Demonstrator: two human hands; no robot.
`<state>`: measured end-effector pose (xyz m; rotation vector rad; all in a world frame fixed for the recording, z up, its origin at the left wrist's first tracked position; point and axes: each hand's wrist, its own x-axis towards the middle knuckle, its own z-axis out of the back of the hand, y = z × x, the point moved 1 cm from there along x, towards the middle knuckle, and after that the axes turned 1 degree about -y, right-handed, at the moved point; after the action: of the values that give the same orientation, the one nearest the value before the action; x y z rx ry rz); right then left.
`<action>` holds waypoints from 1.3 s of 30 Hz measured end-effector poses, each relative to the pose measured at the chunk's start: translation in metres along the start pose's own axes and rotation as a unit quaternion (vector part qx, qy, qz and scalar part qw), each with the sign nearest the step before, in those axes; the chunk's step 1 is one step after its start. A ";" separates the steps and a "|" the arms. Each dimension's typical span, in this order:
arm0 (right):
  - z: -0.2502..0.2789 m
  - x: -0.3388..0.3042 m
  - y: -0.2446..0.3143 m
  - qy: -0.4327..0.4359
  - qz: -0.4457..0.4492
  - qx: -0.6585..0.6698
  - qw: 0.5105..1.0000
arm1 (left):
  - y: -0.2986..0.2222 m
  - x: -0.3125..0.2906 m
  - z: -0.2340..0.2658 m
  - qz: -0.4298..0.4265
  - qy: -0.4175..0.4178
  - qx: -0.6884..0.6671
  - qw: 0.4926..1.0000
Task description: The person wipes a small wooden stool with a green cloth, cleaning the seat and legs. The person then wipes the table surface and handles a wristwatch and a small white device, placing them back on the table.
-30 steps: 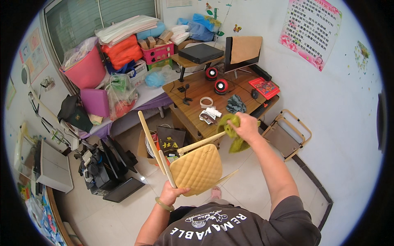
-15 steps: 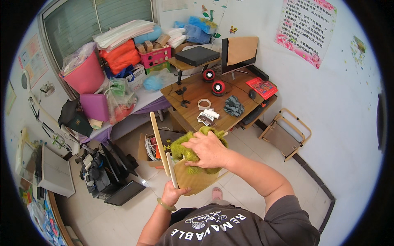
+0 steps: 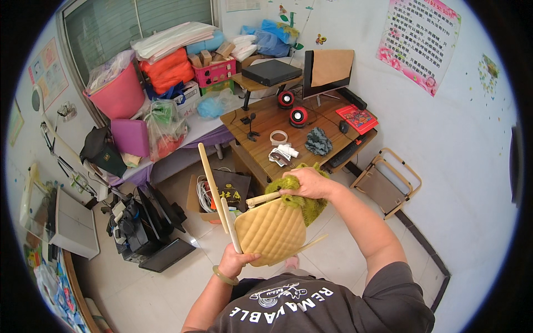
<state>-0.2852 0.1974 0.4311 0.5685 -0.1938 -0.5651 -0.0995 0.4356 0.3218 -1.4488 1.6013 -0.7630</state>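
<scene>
A small chair with a quilted yellow seat (image 3: 270, 228) and pale legs is tilted up in front of me. My left hand (image 3: 236, 260) grips its lower left edge, with the thumb over the seat and a bangle on the wrist. My right hand (image 3: 308, 184) is closed on a fluffy green cloth (image 3: 315, 210) at the seat's far right corner, beside a pale rail. Part of the cloth hangs down past the seat's right side. The chair's underside is hidden.
A wooden desk (image 3: 261, 150) with a monitor (image 3: 327, 75), red speakers and a grey cloth (image 3: 318, 141) stands ahead. On the floor are an open cardboard box (image 3: 195, 208), black electronics (image 3: 147, 227) and, at right, a folding chair (image 3: 388, 183). A bed with bags lies far left.
My right hand has moved the green cloth right and off the middle of the seat, baring its quilted surface. My left hand keeps its hold on the chair.
</scene>
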 end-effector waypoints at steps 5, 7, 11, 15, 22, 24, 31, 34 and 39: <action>0.008 -0.015 -0.033 -0.001 -0.040 0.121 0.992 | -0.003 0.002 -0.007 0.007 0.005 -0.021 1.000; 0.012 -0.021 -0.037 -0.011 -0.054 0.142 0.988 | -0.004 0.002 -0.007 0.013 0.001 -0.018 1.000; 0.030 -0.041 -0.069 -0.067 -0.093 0.149 0.982 | -0.006 0.001 -0.004 0.007 -0.020 -0.016 1.000; 0.043 -0.060 -0.094 -0.267 -0.136 0.154 0.942 | -0.009 0.005 0.006 -0.008 -0.036 -0.015 0.999; 0.017 -0.056 0.015 -0.417 -0.029 0.296 0.859 | -0.011 0.014 0.003 0.007 -0.081 0.000 0.997; -0.009 -0.054 0.037 -0.457 0.066 0.070 0.884 | -0.010 0.016 -0.002 0.006 -0.078 -0.005 0.997; -0.101 -0.054 0.113 -0.235 0.248 -0.161 0.926 | 0.017 0.021 0.013 0.008 -0.053 0.055 0.997; -0.123 -0.043 0.114 -0.174 0.317 -0.063 0.930 | 0.044 0.017 0.023 -0.039 -0.080 0.010 0.996; -0.105 -0.025 0.096 -0.144 0.336 -0.177 0.914 | 0.016 0.006 -0.012 -0.026 -0.062 0.101 0.993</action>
<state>-0.2281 0.3261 0.3972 0.0375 -0.5308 0.0018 -0.1175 0.4308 0.3124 -1.3667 1.3577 -0.8241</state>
